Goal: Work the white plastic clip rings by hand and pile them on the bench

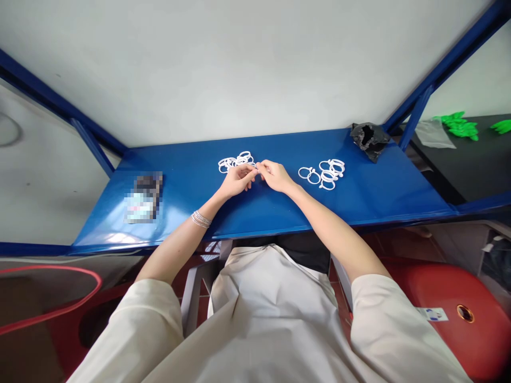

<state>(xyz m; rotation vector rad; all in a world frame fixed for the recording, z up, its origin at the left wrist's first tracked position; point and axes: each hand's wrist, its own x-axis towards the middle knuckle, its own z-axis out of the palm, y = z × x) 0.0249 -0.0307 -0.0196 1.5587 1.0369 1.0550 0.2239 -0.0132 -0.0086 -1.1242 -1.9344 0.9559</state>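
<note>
Two loose heaps of white plastic rings lie on the blue metal tabletop. My left hand and my right hand meet at the fingertips, just in front of the smaller heap. Whether a ring or other small piece lies between the fingers is hidden. The second heap sits to the right of my right hand, apart from it. Thin silver bangles circle my left wrist.
A crumpled black plastic bag lies at the back right of the tabletop, and a pixelated flat object lies at the left. Bright green pieces lie on a dark surface beyond the right end. A white wall rises behind the blue frame.
</note>
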